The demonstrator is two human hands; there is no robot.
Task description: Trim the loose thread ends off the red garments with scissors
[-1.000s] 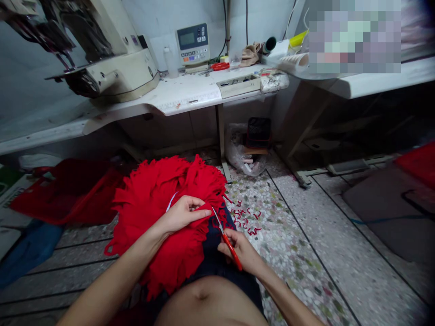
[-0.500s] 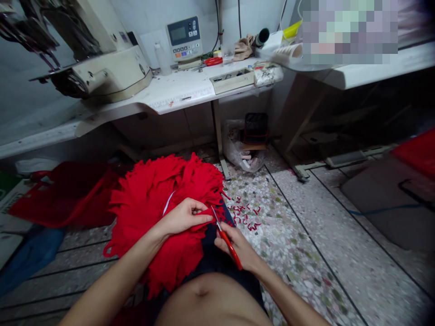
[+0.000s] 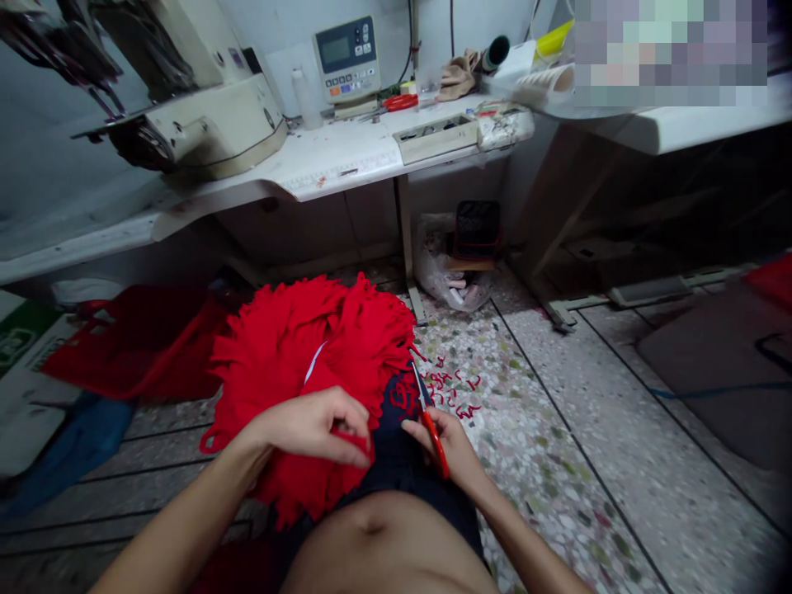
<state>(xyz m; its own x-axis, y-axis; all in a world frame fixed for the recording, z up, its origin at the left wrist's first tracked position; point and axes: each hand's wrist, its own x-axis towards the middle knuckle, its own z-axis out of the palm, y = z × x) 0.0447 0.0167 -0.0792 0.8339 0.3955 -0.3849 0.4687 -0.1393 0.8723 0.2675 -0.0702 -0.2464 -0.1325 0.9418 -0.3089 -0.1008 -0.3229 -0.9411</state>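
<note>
A large bunch of red fringed fabric [image 3: 297, 355] lies heaped on my lap over dark shorts [image 3: 396, 462]. My left hand [image 3: 315, 427] pinches a strip of the red fabric near the heap's lower edge. My right hand [image 3: 445, 445] is shut around the red-handled scissors [image 3: 434, 441], with their steel blades [image 3: 421, 389] pointing up and away from my body. The blades touch no red fabric that I can see. Small red fabric scraps [image 3: 450, 388] lie on the floor just beyond the blades.
A white sewing table [image 3: 334, 161] carries a sewing machine [image 3: 210, 124] and a control panel [image 3: 346, 59]. Beneath it stand a plastic bag [image 3: 442, 272] and a black basket [image 3: 476, 231]. A red bag [image 3: 139, 346] lies on the floor at left, and a grey mat [image 3: 711, 371] at right.
My left hand has moved down towards my body with the red strip. The scissors have shifted right and now stand clear of the fabric.
</note>
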